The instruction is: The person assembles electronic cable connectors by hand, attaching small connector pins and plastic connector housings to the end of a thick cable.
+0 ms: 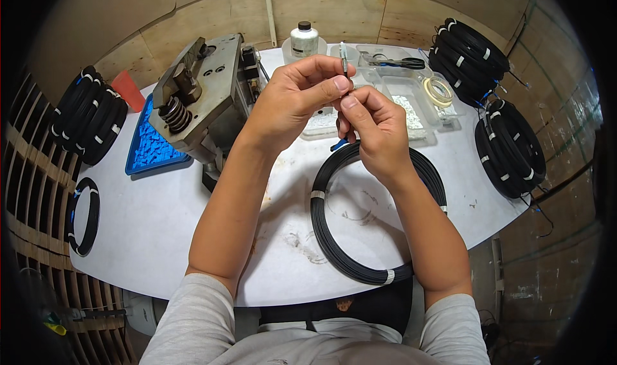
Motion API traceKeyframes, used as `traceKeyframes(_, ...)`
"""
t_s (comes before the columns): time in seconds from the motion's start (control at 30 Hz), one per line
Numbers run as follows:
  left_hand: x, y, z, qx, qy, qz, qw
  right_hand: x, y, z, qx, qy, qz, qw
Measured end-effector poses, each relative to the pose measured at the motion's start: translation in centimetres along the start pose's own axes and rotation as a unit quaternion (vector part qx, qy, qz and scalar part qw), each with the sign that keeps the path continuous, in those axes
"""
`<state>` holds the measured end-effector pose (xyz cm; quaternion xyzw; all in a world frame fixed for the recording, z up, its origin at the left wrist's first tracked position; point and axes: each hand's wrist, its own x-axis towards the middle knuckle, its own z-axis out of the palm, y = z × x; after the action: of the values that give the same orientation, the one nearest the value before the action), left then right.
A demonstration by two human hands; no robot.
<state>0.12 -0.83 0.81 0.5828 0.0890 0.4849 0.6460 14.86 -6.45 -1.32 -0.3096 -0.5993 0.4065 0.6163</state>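
Both hands are raised over the middle of the table, close together. A thin black cable end with a pale, partly clear connector tip (343, 50) stands upright between the fingertips. My left hand (297, 98) pinches it just below the tip. Right beside it, my right hand (380, 127) pinches the cable lower down, its other fingers curled. The black cable coil (319, 227), bound with white bands, lies flat under my right hand and forearm. Just under the right hand's fingers shows a small blue cable end (339, 144); how it joins the coil is hidden.
A metal press (209, 75) stands left of my hands, with a blue tray (157, 167) of small blue pieces beside it. Clear bins (421, 133) hold white pieces; tape rolls (438, 92), scissors (402, 63) and a white bottle (304, 42) stand behind. More coils (511, 149) lie at both sides.
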Motion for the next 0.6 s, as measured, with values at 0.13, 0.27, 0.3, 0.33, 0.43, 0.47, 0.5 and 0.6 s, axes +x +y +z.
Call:
traceKeyframes(0.13, 0.03, -0.11, -0.17, 0.003, -0.002, 0.001, 1.0, 0.07, 0.07, -0.07, -0.015, 0.002, -0.004, 1.0)
traceKeyframes(0.27, 0.01, -0.15, -0.1, 0.011, 0.01, 0.013, 1.0, 0.11, 0.16, -0.13, -0.022, 0.005, -0.001, 1.0)
traceKeyframes(0.3, 0.02, -0.16, -0.09, 0.011, 0.01, 0.013, 1.0, 0.11, 0.14, -0.13, -0.022, 0.005, -0.001, 1.0)
traceKeyframes(0.33, 0.03, -0.18, -0.1, 0.014, 0.014, 0.012, 1.0, 0.1, 0.1, -0.11, -0.02, 0.004, -0.002, 1.0)
traceKeyframes(0.43, 0.05, -0.3, -0.02, 0.024, 0.022, 0.02, 0.999, 0.1, -0.03, -0.05, -0.015, 0.006, -0.003, 1.0)
traceKeyframes(0.47, 0.06, -0.36, 0.04, 0.031, 0.026, 0.028, 0.999, 0.09, -0.07, -0.05, -0.012, 0.009, -0.002, 1.0)
traceKeyframes(0.5, 0.03, -0.45, 0.14, 0.031, 0.026, 0.028, 0.999, 0.1, -0.08, -0.04, -0.012, 0.008, -0.002, 1.0)
traceKeyframes(0.6, 0.0, -0.63, 0.34, 0.019, 0.043, 0.046, 0.998, 0.14, -0.12, -0.1, -0.005, 0.006, -0.006, 1.0)
